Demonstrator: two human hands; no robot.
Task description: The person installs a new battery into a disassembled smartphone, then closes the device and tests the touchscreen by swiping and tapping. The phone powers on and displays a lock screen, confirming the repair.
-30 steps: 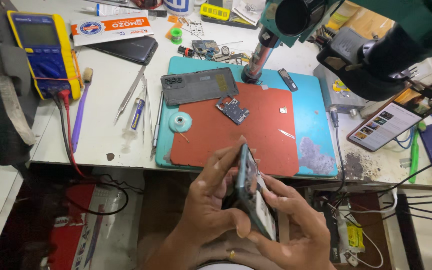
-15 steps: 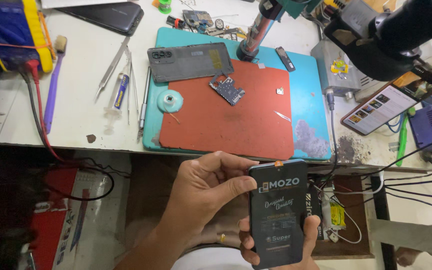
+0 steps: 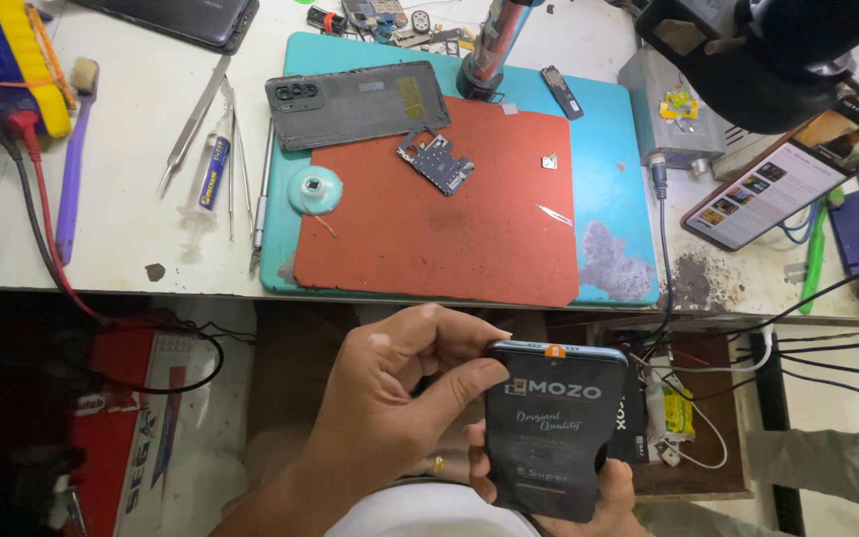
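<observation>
Held upright below the bench edge: a dark phone point(image 3: 556, 430) with a printed protective film on its face and a small orange tab at its top edge. Gripped at its upper left corner by the left hand point(image 3: 390, 403), thumb pressed on the front near the corner, fingers curled over the top edge. Cradled from beneath by the right hand point(image 3: 589, 492), fingertips showing at the phone's lower left and right sides, palm hidden behind it.

Up on the white bench point(image 3: 131, 229), well above both hands: a red mat point(image 3: 429, 229) laid on a teal mat point(image 3: 608, 179). On the red mat, a small circuit board point(image 3: 436, 162), and touching it at the upper edge, a grey phone back cover point(image 3: 355, 101). Straddling the mats' left edge, a teal round disc point(image 3: 313, 188). Further left of that, tweezers point(image 3: 191, 124), a syringe point(image 3: 209, 179) and a purple brush point(image 3: 72, 169). Off to the upper right of the right hand, a lit phone point(image 3: 777, 189) lying tilted on the bench, with cables point(image 3: 807, 348) trailing just below it.
</observation>
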